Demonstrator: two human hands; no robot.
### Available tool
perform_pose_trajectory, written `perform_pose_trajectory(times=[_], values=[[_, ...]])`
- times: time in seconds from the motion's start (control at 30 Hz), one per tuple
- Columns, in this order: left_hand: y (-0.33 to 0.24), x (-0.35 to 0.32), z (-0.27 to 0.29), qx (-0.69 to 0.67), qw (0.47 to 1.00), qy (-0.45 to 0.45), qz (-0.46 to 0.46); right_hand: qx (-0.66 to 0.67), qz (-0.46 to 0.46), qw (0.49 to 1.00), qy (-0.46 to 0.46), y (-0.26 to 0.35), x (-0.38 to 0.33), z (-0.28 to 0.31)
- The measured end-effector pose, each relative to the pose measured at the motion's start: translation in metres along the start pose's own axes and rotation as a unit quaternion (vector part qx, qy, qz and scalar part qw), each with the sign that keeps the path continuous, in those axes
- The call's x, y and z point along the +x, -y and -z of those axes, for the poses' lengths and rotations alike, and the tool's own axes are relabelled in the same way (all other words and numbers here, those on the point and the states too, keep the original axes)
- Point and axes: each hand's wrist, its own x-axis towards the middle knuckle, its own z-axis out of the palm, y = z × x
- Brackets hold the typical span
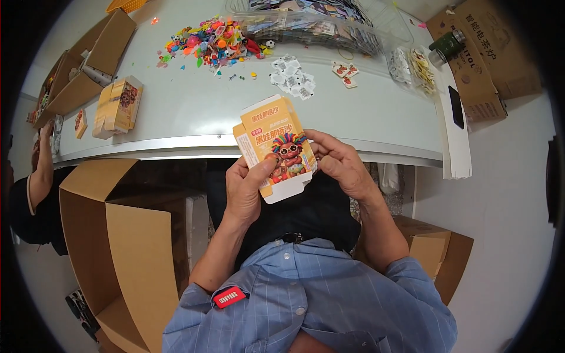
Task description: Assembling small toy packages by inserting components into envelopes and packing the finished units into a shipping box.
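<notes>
A yellow flat-looking carton with a printed cartoon figure in rainbow hair is held up just in front of the table's near edge. It tilts a little, and a white flap sticks out at its lower end. My left hand is closed on its lower left side, thumb across the front. At the right edge, my right hand has its thumb and bent fingers pinched on the carton; its fingertips are partly hidden. Beyond it on the table lie loose black-and-white paper pieces and several small printed cards.
Colourful small toys are heaped at the back, beside a clear tub of packets. Stacked yellow cartons stand left. An open cardboard box sits below left. Another person's arm reaches in at far left. A phone lies right.
</notes>
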Motion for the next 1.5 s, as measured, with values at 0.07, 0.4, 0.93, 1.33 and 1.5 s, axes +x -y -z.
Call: perform_pose_trajectory(times=[0.07,0.4,0.93,1.33,1.5], values=[[0.003,0.002,0.003,0.009,1.000,-0.002,0.004,-0.001,0.009,1.000,-0.004,0.001,0.002,-0.006],[0.012,0.004,0.006,-0.001,1.000,0.010,0.004,0.064,-0.022,0.997,-0.033,-0.007,0.016,-0.010],[0.034,-0.003,-0.022,-0.198,0.980,-0.021,-0.011,0.132,0.074,0.984,-0.098,-0.040,0.010,-0.037],[0.029,-0.014,-0.016,0.037,0.977,0.085,0.194,0.038,0.135,0.970,-0.196,-0.021,0.028,-0.027],[-0.028,-0.058,-0.011,0.380,0.913,0.050,-0.143,-0.046,0.056,0.989,-0.132,0.008,0.013,0.011]])
